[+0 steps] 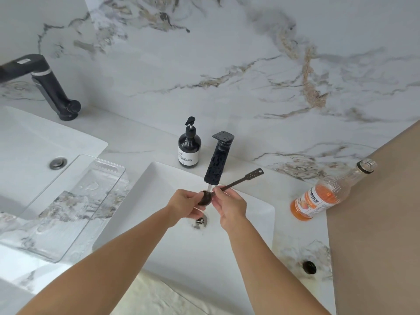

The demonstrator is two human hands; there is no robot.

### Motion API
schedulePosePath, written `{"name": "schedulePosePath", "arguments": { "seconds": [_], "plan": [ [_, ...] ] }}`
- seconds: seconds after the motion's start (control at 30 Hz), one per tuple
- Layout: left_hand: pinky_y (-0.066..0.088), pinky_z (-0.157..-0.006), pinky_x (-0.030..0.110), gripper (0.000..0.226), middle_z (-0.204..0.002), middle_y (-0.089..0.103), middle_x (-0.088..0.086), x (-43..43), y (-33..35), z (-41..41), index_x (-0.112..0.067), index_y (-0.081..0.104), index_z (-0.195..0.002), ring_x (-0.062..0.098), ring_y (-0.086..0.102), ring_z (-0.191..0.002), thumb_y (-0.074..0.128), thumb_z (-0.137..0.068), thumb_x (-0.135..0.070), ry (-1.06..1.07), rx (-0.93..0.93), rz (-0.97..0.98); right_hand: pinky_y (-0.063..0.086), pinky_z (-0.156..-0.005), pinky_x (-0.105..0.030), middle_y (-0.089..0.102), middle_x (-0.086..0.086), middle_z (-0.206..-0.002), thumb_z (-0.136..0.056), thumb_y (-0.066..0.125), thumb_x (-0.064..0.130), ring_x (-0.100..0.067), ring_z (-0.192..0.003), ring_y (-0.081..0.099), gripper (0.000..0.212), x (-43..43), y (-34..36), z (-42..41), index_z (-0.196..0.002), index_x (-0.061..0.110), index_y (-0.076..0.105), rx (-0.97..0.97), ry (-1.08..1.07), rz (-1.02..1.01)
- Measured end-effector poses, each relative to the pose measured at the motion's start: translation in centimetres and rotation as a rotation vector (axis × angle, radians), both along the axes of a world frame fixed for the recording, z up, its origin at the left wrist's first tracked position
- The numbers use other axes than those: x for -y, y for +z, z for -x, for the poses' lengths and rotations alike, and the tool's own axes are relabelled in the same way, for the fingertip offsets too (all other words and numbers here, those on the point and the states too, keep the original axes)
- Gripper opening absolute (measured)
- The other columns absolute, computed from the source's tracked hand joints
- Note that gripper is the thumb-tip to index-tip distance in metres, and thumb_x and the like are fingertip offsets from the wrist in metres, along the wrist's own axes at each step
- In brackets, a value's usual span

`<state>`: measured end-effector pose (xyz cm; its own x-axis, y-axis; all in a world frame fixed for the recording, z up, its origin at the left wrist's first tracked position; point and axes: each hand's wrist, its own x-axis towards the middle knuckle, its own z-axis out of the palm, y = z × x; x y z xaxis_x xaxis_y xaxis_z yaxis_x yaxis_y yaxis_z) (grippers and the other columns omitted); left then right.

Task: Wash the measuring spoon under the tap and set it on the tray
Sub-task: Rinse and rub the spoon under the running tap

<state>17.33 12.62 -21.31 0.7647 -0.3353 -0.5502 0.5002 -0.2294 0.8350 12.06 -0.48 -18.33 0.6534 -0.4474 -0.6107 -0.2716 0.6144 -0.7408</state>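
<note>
A dark measuring spoon (pixel 241 181) is held over the white sink (pixel 254 214), its round bowl right under the spout of the black tap (pixel 217 164). A thin stream of water falls onto the bowl. My left hand (pixel 186 204) cups the bowl with its fingertips. My right hand (pixel 229 205) pinches the handle just beside the bowl, and the perforated handle end points up and right. A clear glass tray (pixel 75 212) lies on the counter to the left of the sink, with nothing on it.
A dark soap pump bottle (pixel 189 147) stands behind the sink, left of the tap. An open bottle of orange drink (pixel 322 196) lies tilted at the right, its black cap (pixel 309 267) on the counter nearby. A second sink (pixel 27 142) and black tap (pixel 50 85) are at the left.
</note>
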Motion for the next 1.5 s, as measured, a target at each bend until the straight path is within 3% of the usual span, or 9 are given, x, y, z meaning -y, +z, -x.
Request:
{"name": "schedulePosePath", "arguments": {
  "seconds": [0.23, 0.4, 0.67, 0.83, 0.93, 1.07, 1.27, 1.4, 1.5],
  "plan": [
    [0.059, -0.088, 0.030, 0.033, -0.116, 0.071, 0.014, 0.0, 0.9, -0.3, -0.003, 0.066, -0.125, 0.023, 0.069, -0.103, 0.052, -0.096, 0.006, 0.088, -0.240, 0.486, 0.054, -0.094, -0.040, 0.069, -0.024, -0.111, -0.089, 0.065, -0.001, -0.032, -0.100, 0.069, 0.004, 0.3, -0.4, -0.8, -0.093, -0.001, 0.065, 0.075, -0.081, -0.232],
    [0.061, -0.083, 0.031, 0.030, -0.112, 0.075, 0.015, -0.7, 0.5, -0.4, -0.002, 0.074, -0.110, 0.026, 0.073, -0.100, 0.047, -0.099, 0.004, 0.092, -0.360, 0.591, 0.048, -0.104, -0.041, 0.065, -0.024, -0.119, -0.091, 0.062, 0.002, -0.033, -0.115, 0.063, 0.013, 0.1, -1.1, -0.2, -0.104, -0.002, 0.062, 0.081, -0.053, -0.271],
    [0.062, -0.081, 0.029, 0.029, -0.107, 0.075, 0.019, -2.3, -0.2, 0.4, -0.001, 0.078, -0.102, 0.030, 0.073, -0.096, 0.053, -0.092, 0.011, 0.052, -0.273, 0.397, 0.051, -0.071, -0.034, 0.069, -0.013, -0.083, -0.083, 0.068, -0.004, -0.025, -0.073, 0.062, 0.012, -3.7, -1.7, -0.3, -0.091, 0.005, 0.071, -0.120, 0.211, -0.099],
    [0.061, -0.076, 0.029, 0.041, -0.092, 0.078, 0.014, -2.3, 0.3, 0.7, -0.017, 0.082, -0.086, 0.029, 0.076, -0.084, 0.053, -0.084, 0.012, 0.069, 0.013, 0.086, 0.060, -0.062, -0.039, 0.071, -0.012, -0.064, -0.069, 0.076, -0.009, -0.025, -0.053, 0.064, 0.017, -4.2, -2.2, -1.5, -0.068, 0.007, 0.070, -0.260, 0.080, 0.172],
    [0.061, -0.073, 0.029, 0.040, -0.077, 0.078, -0.004, -1.1, 0.7, 0.8, -0.033, 0.078, -0.068, 0.021, 0.075, -0.079, 0.056, -0.082, -0.002, 0.076, 0.247, -0.213, 0.060, -0.064, -0.034, 0.071, -0.016, -0.077, -0.077, 0.066, -0.013, -0.026, -0.065, 0.066, 0.017, -5.2, -2.3, -1.4, -0.079, 0.003, 0.072, -0.179, -0.004, 0.048],
    [0.058, -0.074, 0.039, 0.020, -0.084, 0.074, 0.008, -1.1, 1.5, 0.7, -0.012, 0.074, -0.084, 0.026, 0.068, -0.080, 0.055, -0.090, -0.013, -0.098, 0.493, -0.477, 0.057, -0.052, -0.028, 0.069, -0.020, -0.089, -0.087, 0.046, -0.019, -0.026, -0.069, 0.068, 0.028, -4.8, -2.0, -0.8, -0.102, -0.007, 0.066, -0.011, 0.131, -0.164],
    [0.062, -0.057, 0.037, 0.015, -0.083, 0.071, 0.016, -2.7, 2.4, -0.2, -0.004, 0.069, -0.087, 0.023, 0.073, -0.053, 0.055, -0.092, -0.005, -0.116, 0.444, -0.516, 0.058, -0.075, -0.034, 0.070, -0.016, -0.082, -0.092, 0.060, 0.001, -0.027, -0.078, 0.070, 0.009, -3.6, -1.7, -1.1, -0.092, -0.007, 0.064, 0.097, 0.081, -0.280],
    [0.050, -0.041, 0.020, 0.018, -0.080, 0.072, 0.014, -3.4, 2.9, -0.6, -0.005, 0.071, -0.081, 0.014, 0.070, -0.045, 0.057, -0.092, -0.006, -0.093, 0.447, -0.529, 0.056, -0.088, -0.037, 0.074, -0.015, -0.074, -0.090, 0.062, 0.000, -0.024, -0.077, 0.074, 0.008, -2.6, -1.9, -1.7, -0.085, -0.005, 0.066, 0.152, -0.093, -0.377],
    [0.042, -0.038, 0.013, 0.026, -0.073, 0.070, 0.013, -4.1, 2.7, -0.5, -0.007, 0.070, -0.070, 0.016, 0.070, -0.047, 0.055, -0.091, -0.003, -0.126, 0.474, -0.539, 0.059, -0.074, -0.029, 0.072, -0.016, -0.081, -0.092, 0.059, 0.001, -0.023, -0.081, 0.073, 0.008, -4.2, -2.3, -1.3, -0.093, -0.006, 0.063, 0.128, 0.014, -0.391]
  ]
}}
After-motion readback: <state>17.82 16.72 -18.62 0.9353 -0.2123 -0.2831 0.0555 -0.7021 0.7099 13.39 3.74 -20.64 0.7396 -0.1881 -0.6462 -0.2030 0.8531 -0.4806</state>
